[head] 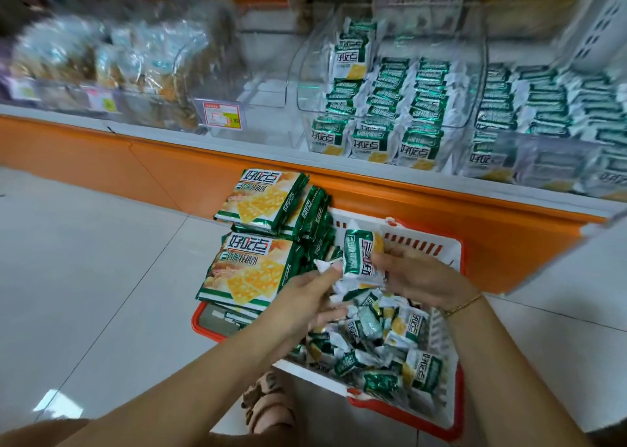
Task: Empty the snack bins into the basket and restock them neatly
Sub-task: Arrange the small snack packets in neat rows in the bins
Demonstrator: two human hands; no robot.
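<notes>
A red and white basket [453, 402] stands on the floor, filled with several small green and white snack packets [380, 341]. My right hand [417, 277] holds one small packet [361, 256] upright above the basket. My left hand [305, 300] reaches beside it and pinches the white edge of another packet [324, 265]. Two stacks of large green and yellow cracker bags [254, 243] rest on the basket's left end. On the shelf, a clear bin [383, 114] holds tidy rows of the same small packets.
An empty clear bin [268, 90] sits left of the filled one, with a price tag [222, 115] in front. More packed bins [549, 120] lie to the right, bagged snacks [101, 56] to the left. The shelf's orange front [203, 171] borders a pale tiled floor. A sandalled foot [268, 402] stands by the basket.
</notes>
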